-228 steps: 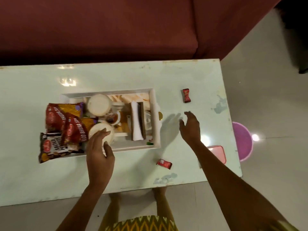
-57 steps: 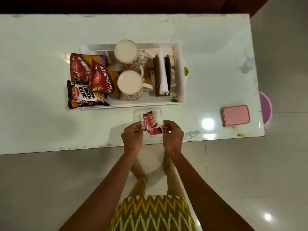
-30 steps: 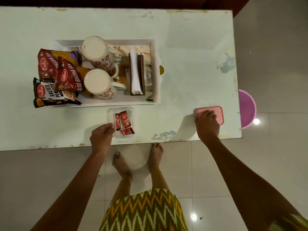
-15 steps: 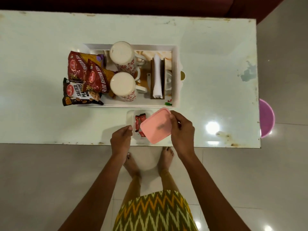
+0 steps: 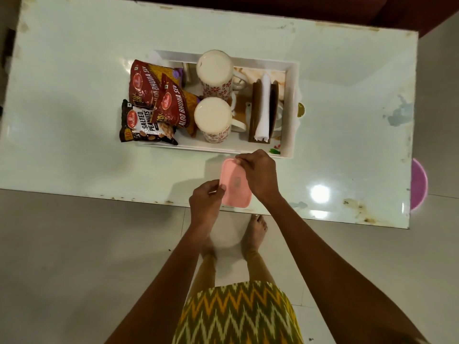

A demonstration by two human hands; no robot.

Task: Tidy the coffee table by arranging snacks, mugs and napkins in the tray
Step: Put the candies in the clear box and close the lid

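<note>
A white tray (image 5: pixel 293 112) stands on the pale table. In it lie red snack packets (image 5: pixel 159 95) and a peanut packet (image 5: pixel 142 124) at the left, two floral mugs (image 5: pixel 214 70) (image 5: pixel 213 115) in the middle, and a wooden napkin holder (image 5: pixel 263 110) at the right. Just in front of the tray, a pink lid (image 5: pixel 234 184) lies flat over the small clear box, hiding the red sweets. My right hand (image 5: pixel 260 175) presses on the lid's far and right side. My left hand (image 5: pixel 207 202) grips the lid's left edge.
The table's front edge (image 5: pixel 149 201) runs just under my hands, with tiled floor and my feet below it. A pink round object (image 5: pixel 419 184) sits on the floor past the table's right end. A dark red sofa (image 5: pixel 323 8) lies behind the table.
My right hand fetched the pink lid from the table's right side and carried it to the box. The lid now lies flat over the box, and the sweets are covered.
</note>
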